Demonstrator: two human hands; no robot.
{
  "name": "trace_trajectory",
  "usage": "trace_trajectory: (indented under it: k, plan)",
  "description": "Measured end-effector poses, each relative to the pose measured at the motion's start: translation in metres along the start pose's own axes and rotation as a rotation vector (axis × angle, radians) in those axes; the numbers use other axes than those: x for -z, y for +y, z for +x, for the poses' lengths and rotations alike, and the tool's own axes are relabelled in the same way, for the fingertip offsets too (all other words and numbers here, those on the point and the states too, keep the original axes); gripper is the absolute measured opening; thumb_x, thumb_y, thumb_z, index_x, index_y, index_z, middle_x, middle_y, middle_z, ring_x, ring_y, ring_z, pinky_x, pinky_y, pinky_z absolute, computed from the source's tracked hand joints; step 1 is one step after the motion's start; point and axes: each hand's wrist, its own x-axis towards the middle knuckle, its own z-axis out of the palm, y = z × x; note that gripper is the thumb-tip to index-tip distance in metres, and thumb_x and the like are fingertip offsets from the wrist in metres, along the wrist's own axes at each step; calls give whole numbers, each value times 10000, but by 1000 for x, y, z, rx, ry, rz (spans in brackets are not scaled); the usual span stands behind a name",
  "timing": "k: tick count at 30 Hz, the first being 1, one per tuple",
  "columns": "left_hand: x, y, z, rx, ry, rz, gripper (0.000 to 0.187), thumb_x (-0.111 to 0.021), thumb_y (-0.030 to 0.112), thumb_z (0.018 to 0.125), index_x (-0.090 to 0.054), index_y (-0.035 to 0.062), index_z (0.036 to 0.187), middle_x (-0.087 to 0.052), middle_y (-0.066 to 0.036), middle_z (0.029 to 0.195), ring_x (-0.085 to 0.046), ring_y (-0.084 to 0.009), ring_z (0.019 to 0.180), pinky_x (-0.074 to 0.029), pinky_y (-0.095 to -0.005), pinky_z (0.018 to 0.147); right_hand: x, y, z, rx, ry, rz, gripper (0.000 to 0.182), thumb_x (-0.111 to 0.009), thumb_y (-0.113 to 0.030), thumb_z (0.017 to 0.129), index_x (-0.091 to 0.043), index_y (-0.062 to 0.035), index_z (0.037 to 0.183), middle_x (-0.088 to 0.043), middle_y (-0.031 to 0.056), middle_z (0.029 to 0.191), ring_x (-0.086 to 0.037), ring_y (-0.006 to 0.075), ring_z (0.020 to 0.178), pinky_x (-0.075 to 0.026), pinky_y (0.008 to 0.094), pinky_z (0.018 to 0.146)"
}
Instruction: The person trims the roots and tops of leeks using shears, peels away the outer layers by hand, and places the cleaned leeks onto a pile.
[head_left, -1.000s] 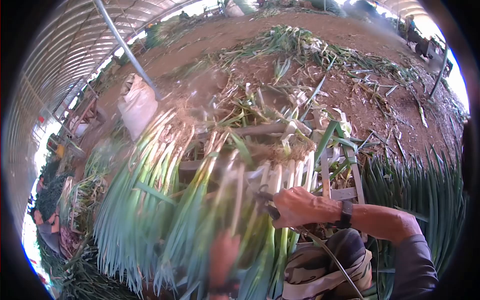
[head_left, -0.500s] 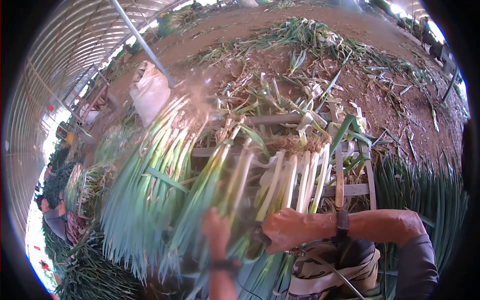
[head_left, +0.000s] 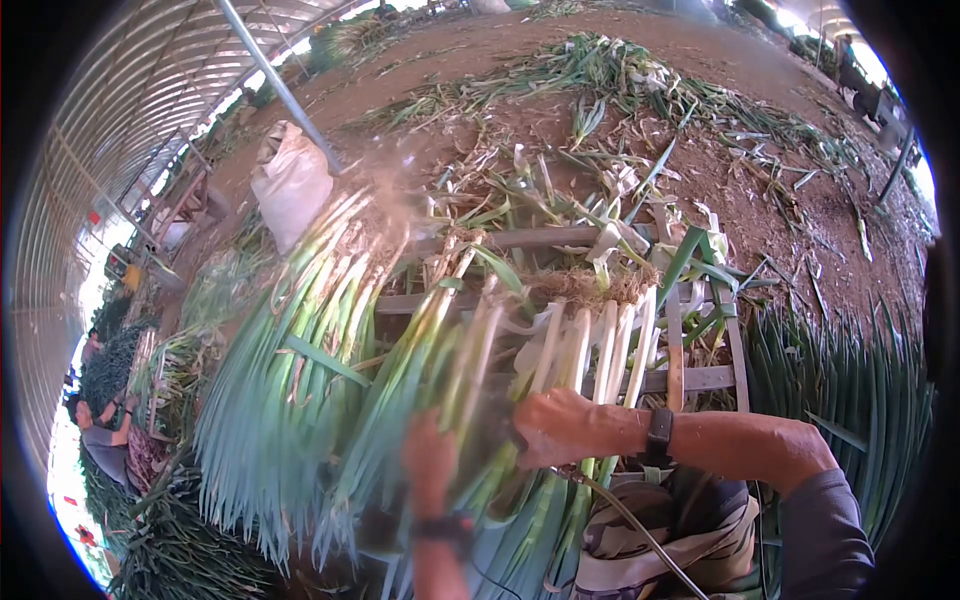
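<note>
My left hand (head_left: 428, 462), smeared by motion, is closed on the green part of a green onion (head_left: 472, 365), whose pale stalk blurs above it. Beside it, my right hand (head_left: 565, 428) is wrapped round what looks like an air gun (head_left: 517, 440), mostly hidden by the fingers. A hose (head_left: 640, 535) runs from its fitting toward my lap. Several cleaned green onions (head_left: 612, 350) with white stalks and brown roots lie under and beyond my right hand. More unpeeled green onions (head_left: 330, 330) spread out at the left.
A slatted frame (head_left: 700, 380) carries the onions. Dark green onion leaves (head_left: 840, 410) stand at the right. A whitish sack (head_left: 290, 185) leans by a metal pole (head_left: 275, 80). Leaf scraps (head_left: 600, 70) litter the soil. Another person (head_left: 105, 440) is at the far left.
My right hand has shifted slightly up and left, and more of the hose shows below it. The left hand stays near the same place, still blurred.
</note>
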Motion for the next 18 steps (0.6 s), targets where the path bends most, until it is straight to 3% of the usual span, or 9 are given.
trace_trajectory:
  k: [9, 12, 18]
  plan:
    - [-7, -6, 10, -86, -7, 54, 405, -679, 166, 774, -660, 80, 1169, -629, -166, 1069, -616, -370, 1028, -493, -470, 881, 4, 31, 11, -84, 133, -7, 234, -689, -282, 745, -743, -54, 750, -677, 113, 680, -688, 252, 614, -557, 363, 533]
    - [-10, -5, 16, -33, -73, 2, 408, -678, 177, 778, -650, 54, 1166, -663, -185, 1042, -637, -391, 990, -500, -482, 872, 3, 42, 16, -95, 232, 17, 309, -712, -288, 722, -700, 21, 726, -626, 190, 620, -636, 350, 536, -510, 427, 496]
    - [-4, 3, 21, 1, -125, -121, 450, -687, 189, 763, -625, 13, 1172, -694, -233, 1030, -667, -414, 966, -514, -475, 871, 16, 51, 12, -196, 183, 73, 323, -700, -306, 764, -709, 13, 813, -615, 138, 590, -612, 263, 497, -500, 426, 474]
